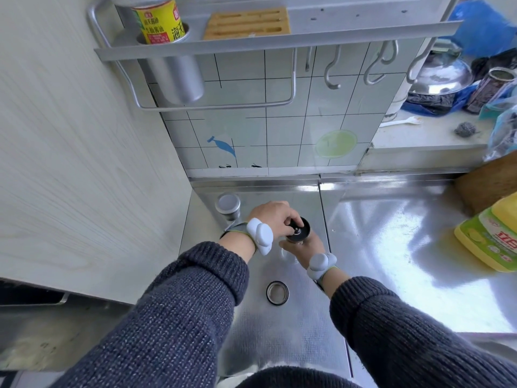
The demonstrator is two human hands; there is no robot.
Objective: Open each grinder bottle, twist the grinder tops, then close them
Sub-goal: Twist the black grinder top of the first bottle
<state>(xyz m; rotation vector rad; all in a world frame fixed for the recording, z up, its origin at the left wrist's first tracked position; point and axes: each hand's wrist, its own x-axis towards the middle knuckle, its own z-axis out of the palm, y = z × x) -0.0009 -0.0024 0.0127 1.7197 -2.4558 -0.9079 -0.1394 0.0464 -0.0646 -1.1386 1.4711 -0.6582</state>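
An uncapped grinder bottle [300, 230] with a black grinder top stands on the steel counter [377, 233]. My left hand [272, 217] grips the black top from the left, fingers curled round it. From below, my right hand [303, 246] holds the bottle's body, most of which is hidden. The removed metal cap [277, 293] lies open side up on the counter near me. A second grinder bottle [228, 207] with its silver cap on stands to the left, by the wall corner.
A yellow-green detergent bottle [492, 236] lies at the right, with a wooden board [486, 183] behind it. A metal wall rack [251, 46] with hooks and a yellow can [159, 21] hangs above. A cabinet side [84, 149] closes off the left.
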